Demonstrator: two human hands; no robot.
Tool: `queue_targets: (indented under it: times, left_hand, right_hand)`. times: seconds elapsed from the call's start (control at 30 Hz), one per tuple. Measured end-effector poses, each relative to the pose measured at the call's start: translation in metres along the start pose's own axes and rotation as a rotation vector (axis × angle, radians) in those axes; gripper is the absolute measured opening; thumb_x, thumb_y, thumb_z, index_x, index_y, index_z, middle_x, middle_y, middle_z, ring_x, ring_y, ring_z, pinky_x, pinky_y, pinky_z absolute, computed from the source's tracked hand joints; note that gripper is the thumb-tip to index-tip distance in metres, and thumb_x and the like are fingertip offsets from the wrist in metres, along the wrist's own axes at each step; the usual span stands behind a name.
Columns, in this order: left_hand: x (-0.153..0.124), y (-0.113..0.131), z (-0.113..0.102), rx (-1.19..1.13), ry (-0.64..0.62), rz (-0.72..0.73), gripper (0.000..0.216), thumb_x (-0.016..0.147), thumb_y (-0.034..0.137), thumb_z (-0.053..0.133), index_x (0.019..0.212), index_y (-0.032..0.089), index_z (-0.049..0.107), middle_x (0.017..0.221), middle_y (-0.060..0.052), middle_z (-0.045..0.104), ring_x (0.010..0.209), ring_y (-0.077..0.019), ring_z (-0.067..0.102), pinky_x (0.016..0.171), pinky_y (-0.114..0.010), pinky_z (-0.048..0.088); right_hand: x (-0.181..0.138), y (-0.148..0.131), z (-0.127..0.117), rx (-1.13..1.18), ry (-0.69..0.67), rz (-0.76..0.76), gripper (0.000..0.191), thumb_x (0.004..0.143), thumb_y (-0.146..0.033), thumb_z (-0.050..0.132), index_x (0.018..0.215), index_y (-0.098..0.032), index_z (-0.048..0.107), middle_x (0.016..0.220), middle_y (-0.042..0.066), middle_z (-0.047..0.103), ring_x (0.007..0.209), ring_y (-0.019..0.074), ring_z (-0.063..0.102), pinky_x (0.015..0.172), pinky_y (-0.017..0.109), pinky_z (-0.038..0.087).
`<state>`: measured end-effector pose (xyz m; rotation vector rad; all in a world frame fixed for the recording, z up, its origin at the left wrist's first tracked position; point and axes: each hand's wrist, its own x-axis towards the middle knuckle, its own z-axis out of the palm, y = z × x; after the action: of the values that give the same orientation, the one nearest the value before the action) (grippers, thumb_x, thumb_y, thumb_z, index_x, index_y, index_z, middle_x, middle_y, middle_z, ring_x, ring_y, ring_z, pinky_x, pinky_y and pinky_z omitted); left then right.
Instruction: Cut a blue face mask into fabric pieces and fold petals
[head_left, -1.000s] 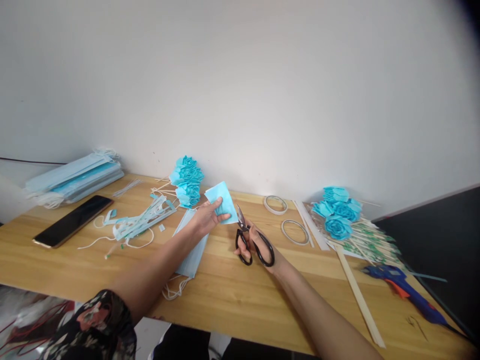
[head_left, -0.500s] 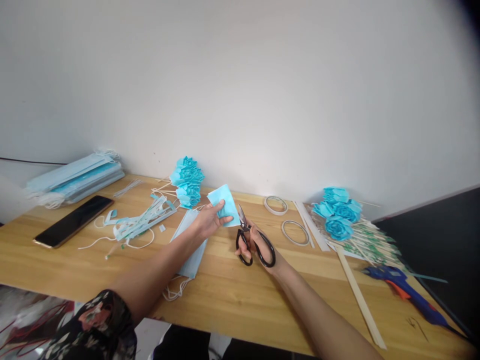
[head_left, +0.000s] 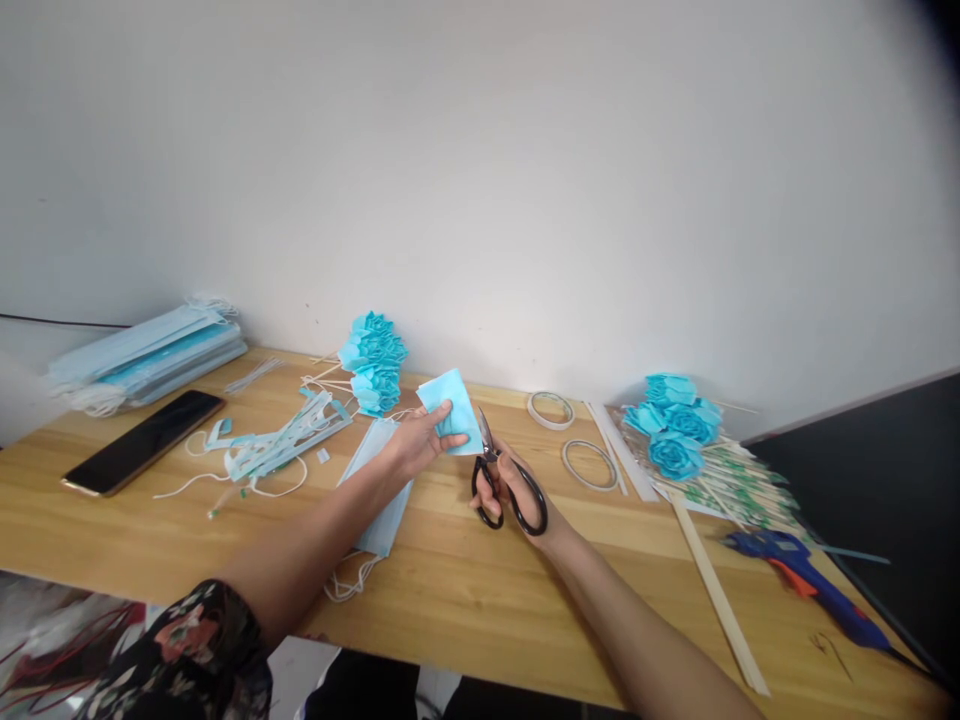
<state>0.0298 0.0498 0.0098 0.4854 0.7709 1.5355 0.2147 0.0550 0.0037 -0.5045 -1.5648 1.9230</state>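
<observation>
My left hand [head_left: 426, 437] pinches a folded piece of light blue fabric [head_left: 459, 405] between thumb and fingers, above the table. In my right hand [head_left: 507, 482] is a pair of black-handled scissors [head_left: 529, 500], the fingers through its loops. The blades point up and lie close beside the fabric's right edge; whether they touch it I cannot tell. Under my left wrist lies a light blue face mask [head_left: 388, 520] with white ear loops. Cut mask strips and loops [head_left: 289, 440] are heaped to the left.
A stack of masks [head_left: 150, 355] and a phone [head_left: 142, 440] lie at left. Blue fabric flowers on sticks [head_left: 375, 365] lie at the back, more flowers [head_left: 675, 425] at right. Tape rolls [head_left: 551, 409], a wooden strip [head_left: 716, 590] and a blue glue gun [head_left: 814, 580] are to the right.
The fabric has shifted very slightly to the right with my left hand. The scissors stay beside its edge, and both hands keep their hold.
</observation>
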Motion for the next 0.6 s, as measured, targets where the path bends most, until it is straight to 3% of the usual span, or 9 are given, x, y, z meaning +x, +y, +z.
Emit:
queue_targets:
  times: [0.6]
  left_hand:
    - [0.0006, -0.0016, -0.0015, -0.065, -0.003, -0.020, 0.009, 0.085, 0.015, 0.063, 0.093, 0.011, 0.062, 0.084, -0.005, 0.071, 0.067, -0.0129, 0.068, 0.057, -0.024, 0.061]
  right_hand:
    - [-0.0021, -0.0007, 0.0032, -0.038, 0.052, -0.056, 0.063, 0.089, -0.057, 0.048, 0.138, -0.019, 0.043, 0.054, -0.007, 0.046, 0.035, 0.0055, 0.035, 0.051, 0.026, 0.051]
